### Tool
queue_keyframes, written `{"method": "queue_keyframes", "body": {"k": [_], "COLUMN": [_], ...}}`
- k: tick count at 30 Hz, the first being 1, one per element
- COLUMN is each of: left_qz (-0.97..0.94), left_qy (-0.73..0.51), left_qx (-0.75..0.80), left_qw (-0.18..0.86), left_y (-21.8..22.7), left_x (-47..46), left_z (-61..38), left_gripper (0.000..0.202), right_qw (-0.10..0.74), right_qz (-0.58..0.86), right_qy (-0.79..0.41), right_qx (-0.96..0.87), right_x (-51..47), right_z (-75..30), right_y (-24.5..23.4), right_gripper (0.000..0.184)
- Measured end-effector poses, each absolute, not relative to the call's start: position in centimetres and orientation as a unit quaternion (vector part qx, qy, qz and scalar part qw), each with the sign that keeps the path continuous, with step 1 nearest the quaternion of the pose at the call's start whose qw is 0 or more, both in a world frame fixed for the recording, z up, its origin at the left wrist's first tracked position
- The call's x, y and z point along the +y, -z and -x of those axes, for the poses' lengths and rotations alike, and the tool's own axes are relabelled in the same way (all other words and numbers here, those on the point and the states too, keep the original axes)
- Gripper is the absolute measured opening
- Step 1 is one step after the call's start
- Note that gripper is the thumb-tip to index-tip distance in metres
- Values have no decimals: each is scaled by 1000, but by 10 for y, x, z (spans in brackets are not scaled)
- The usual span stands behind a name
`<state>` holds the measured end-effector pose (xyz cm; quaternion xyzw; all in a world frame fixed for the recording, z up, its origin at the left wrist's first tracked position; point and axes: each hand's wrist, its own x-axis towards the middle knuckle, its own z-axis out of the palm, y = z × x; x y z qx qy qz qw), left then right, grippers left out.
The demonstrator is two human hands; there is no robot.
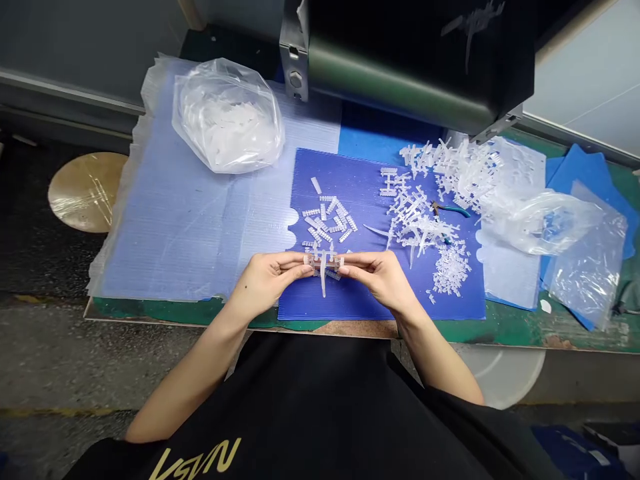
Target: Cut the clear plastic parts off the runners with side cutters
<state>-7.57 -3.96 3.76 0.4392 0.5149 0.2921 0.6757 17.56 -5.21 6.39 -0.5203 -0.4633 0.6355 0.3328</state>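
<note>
Blue corrugated plastic sheet (pixel 370 177), near edge: left hand (pixel 267 280) and right hand (pixel 380 280) closed, pinching opposite ends of a translucent moulded runner (pixel 323 263) between fingers and thumbs. Risk: excess bending could snap its thin stem and scatter fragments. Beyond the hands, small loose parts (pixel 330 217); to the sheet's right, tangled runners (pixel 417 223) around green-handled side cutters (pixel 453 210); to its left, a bag of white parts (pixel 227 117).
</note>
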Motion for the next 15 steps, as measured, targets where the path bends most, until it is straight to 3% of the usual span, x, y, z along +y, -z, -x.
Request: {"method": "queue_keyframes", "body": {"k": [8, 15], "left_qz": [-477, -409], "left_qy": [-349, -393], "left_qx": [598, 569], "left_qw": [541, 596], "left_y": [-56, -48], "left_x": [-63, -39], "left_z": [45, 57], "left_gripper": [35, 43], "right_qw": [437, 419], "right_qz": [602, 568], "right_qy": [-498, -483], "right_qx": [-446, -519], "right_x": [-58, -43], "right_z": [-156, -175], "right_y": [-39, -44], "right_gripper": [28, 51]}}
